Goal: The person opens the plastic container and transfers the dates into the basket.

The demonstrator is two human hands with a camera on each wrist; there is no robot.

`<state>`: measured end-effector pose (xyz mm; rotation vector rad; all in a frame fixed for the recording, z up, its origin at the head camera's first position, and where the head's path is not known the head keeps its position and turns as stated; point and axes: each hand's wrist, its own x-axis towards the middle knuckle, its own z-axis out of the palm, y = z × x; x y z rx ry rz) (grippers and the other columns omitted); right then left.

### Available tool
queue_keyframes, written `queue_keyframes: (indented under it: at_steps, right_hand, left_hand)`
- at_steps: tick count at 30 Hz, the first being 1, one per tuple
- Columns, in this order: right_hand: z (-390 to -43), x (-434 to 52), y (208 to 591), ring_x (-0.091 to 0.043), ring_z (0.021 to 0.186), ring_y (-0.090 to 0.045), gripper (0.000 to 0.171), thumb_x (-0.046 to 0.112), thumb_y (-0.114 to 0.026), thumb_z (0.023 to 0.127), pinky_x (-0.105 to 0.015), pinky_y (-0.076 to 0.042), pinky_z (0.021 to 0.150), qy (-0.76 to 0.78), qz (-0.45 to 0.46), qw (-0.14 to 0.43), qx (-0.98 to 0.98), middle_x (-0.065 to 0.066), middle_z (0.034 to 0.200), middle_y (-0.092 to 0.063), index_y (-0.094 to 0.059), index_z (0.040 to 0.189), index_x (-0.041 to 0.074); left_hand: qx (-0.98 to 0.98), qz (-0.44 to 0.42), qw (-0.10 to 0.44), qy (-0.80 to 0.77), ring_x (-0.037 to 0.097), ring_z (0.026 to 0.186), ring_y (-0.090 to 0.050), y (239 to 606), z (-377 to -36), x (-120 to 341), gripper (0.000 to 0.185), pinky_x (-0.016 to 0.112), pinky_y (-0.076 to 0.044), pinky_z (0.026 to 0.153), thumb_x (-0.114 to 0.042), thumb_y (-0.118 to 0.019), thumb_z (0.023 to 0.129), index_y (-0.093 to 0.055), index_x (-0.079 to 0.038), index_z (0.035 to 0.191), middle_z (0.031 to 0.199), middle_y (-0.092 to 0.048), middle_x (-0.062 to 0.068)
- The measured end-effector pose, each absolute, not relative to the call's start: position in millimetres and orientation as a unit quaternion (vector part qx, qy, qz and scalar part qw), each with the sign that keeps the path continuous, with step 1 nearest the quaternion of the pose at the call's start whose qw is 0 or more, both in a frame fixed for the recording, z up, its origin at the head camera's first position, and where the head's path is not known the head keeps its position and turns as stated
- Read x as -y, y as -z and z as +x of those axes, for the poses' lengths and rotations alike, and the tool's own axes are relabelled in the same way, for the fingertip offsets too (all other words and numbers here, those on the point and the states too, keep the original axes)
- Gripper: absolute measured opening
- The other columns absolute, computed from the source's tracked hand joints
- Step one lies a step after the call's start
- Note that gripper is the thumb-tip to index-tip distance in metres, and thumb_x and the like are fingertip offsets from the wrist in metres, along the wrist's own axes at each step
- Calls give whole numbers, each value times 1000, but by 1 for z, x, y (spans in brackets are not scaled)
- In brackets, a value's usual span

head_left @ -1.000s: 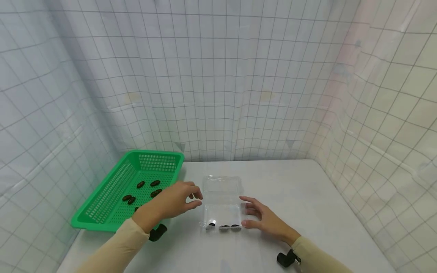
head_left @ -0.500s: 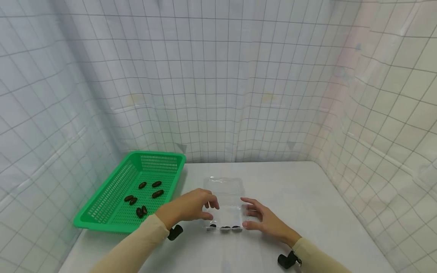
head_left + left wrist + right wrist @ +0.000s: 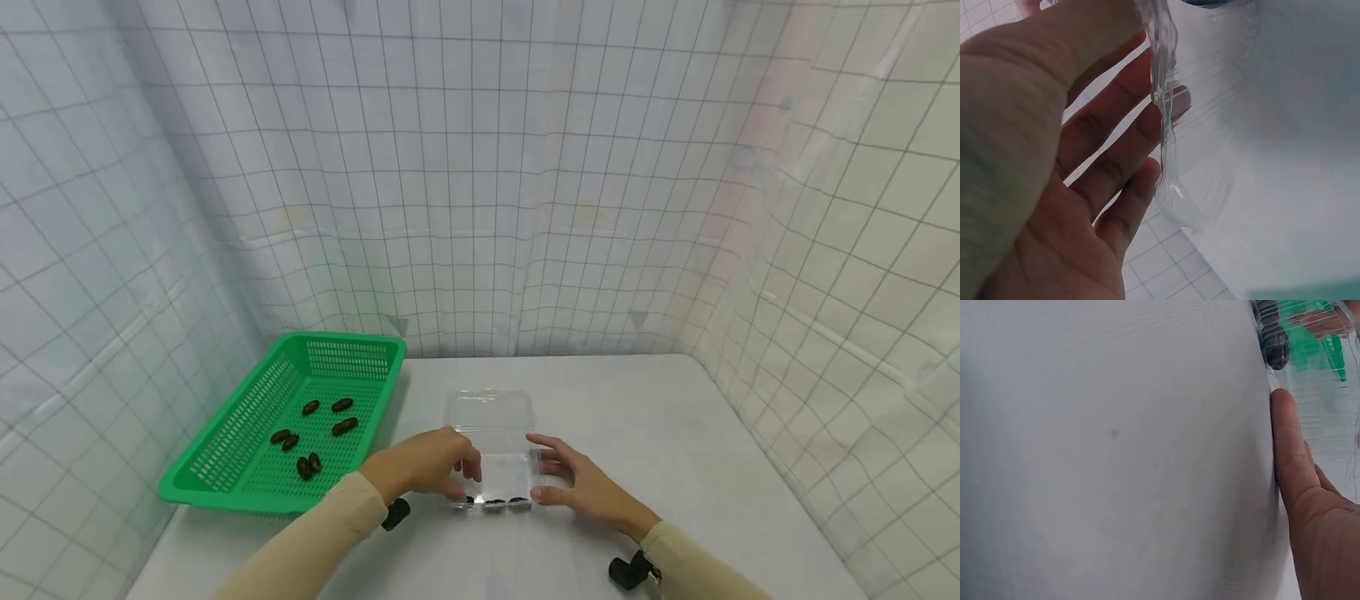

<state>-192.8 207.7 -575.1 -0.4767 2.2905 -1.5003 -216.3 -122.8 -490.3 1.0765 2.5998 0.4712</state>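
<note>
A clear plastic clamshell box [image 3: 489, 417] lies open on the white table, with three dark dates [image 3: 493, 502] in a row along its near edge. My left hand [image 3: 429, 463] hangs over the box's near left corner with fingers curled down. In the left wrist view its outer fingers [image 3: 1122, 156] lie against the clear wall [image 3: 1166, 125], and a dark date [image 3: 1210, 2] shows at the fingertips. My right hand [image 3: 573, 479] rests against the box's right side with straight fingers. In the right wrist view one finger [image 3: 1288, 444] lies along the wall below a date [image 3: 1274, 344].
A green slotted basket [image 3: 225, 442] stands at the left of the table with several dates [image 3: 343, 427] in it. Gridded white sheeting walls in the table on three sides. Bare tabletop [image 3: 660, 433] spreads to the right of the box.
My left hand has come from beside the basket rightward and down to the box's near left corner. The right hand and the box have stayed put.
</note>
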Motion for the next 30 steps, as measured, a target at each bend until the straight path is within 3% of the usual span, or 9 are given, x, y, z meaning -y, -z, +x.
queue_keyframes:
  at_steps: [12, 23, 30]
  right_hand:
    - [-197, -207, 573, -39, 165, -55, 85, 36, -87, 107, -63, -46, 133, 521, -197, 172, -813, -11, 181, -50, -43, 179, 38]
    - [-195, -207, 575, -38, 164, -56, 85, 36, -88, 107, -62, -47, 133, 524, -187, 177, -812, -11, 180, -51, -44, 179, 39]
    - [-195, -208, 577, -40, 163, -57, 87, 36, -88, 107, -63, -48, 132, 522, -194, 173, -813, -14, 180, -52, -42, 181, 33]
  left_hand:
    - [-902, 371, 168, -146, -3, 73, -61, 498, -218, 116, 19, 19, -56, 71, -6, -101, 89, -88, -20, 91, 79, -76, -15]
    - [-895, 376, 171, -168, -5, 70, -61, 505, -220, 117, 20, 18, -54, 69, -6, -101, 88, -87, -21, 89, 77, -75, -17]
    - [-886, 392, 156, -194, -4, 69, -59, 499, -216, 119, 18, 18, -55, 69, -5, -100, 89, -86, -17, 91, 78, -75, -14]
